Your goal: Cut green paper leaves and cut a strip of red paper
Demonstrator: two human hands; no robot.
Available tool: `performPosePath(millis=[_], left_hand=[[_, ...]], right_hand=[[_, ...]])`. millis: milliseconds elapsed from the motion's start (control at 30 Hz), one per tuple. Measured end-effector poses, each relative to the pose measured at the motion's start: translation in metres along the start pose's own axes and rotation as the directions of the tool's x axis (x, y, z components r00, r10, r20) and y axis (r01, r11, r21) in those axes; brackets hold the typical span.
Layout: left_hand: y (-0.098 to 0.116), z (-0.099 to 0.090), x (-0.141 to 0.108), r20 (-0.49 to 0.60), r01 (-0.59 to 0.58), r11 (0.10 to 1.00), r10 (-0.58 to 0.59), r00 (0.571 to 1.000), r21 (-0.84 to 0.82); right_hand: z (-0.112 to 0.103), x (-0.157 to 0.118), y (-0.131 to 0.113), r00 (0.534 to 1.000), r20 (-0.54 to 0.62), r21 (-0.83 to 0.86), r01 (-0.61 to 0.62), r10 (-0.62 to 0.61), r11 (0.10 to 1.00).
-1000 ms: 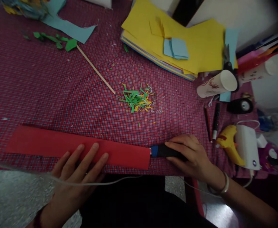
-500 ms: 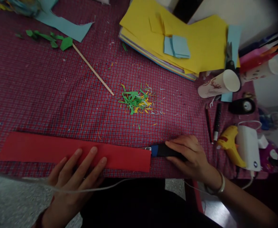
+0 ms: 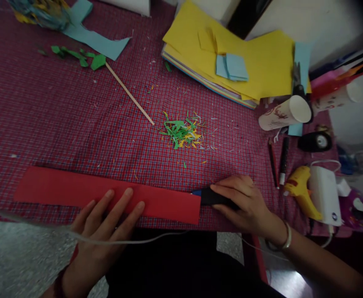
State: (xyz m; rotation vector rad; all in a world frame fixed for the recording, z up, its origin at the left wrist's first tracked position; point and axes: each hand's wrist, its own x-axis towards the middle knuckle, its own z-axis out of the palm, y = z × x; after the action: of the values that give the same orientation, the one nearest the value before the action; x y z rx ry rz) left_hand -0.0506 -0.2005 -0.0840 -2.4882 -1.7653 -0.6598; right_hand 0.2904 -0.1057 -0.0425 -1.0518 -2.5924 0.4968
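Observation:
A long strip of folded red paper (image 3: 60, 184) lies along the near edge of the table. My left hand (image 3: 107, 223) rests on it with fingers spread flat, pressing on its middle. In my right hand (image 3: 243, 203) is a utility knife (image 3: 215, 197) with a black handle and a blue collar. Its front end meets the right end of the red paper; the blade is hidden there. Beyond the paper lies a small heap of green, yellow and white paper shreds (image 3: 181, 132).
Yellow paper sheets (image 3: 262, 66) lie at the back with scissors (image 3: 297, 80). A paper cup (image 3: 283, 114), yellow glue gun (image 3: 304, 192) and white box (image 3: 325, 194) stand right. A stick (image 3: 130, 94) with green paper leaves lies left. A white cable (image 3: 132, 241) crosses the near edge.
The knife's metal tip, seen before at the paper's end, is now out of sight under the paper. The whole view has shifted slightly. My left hand stays flat on the paper.

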Motion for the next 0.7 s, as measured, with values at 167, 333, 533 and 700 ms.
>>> performPosePath(millis=[167, 333, 533, 700], left_hand=[[0.0035, -0.0002, -0.0002, -0.008, 0.022, 0.999, -0.022, 1.000, -0.031], [0.0013, -0.0001, -0.0014, 0.013, -0.012, 1.000, 0.011, 1.000, 0.023], [0.0034, -0.0002, -0.0007, 0.015, 0.033, 0.999, -0.033, 0.999, -0.007], [0.0047, 0.0014, -0.0002, -0.003, 0.050, 0.998, -0.050, 0.999, -0.028]], right_hand=[[0.0034, 0.0041, -0.0023, 1.000, 0.022, -0.023, 0.006, -0.006, 1.000], [0.0049, 0.0002, -0.0012, 0.999, -0.027, 0.002, -0.023, 0.023, 1.000], [0.0020, -0.0054, 0.0015, 0.996, -0.057, 0.025, -0.068, 0.069, 0.997], [0.0011, -0.0013, -0.0003, 0.998, -0.043, 0.014, -0.037, 0.038, 0.999]])
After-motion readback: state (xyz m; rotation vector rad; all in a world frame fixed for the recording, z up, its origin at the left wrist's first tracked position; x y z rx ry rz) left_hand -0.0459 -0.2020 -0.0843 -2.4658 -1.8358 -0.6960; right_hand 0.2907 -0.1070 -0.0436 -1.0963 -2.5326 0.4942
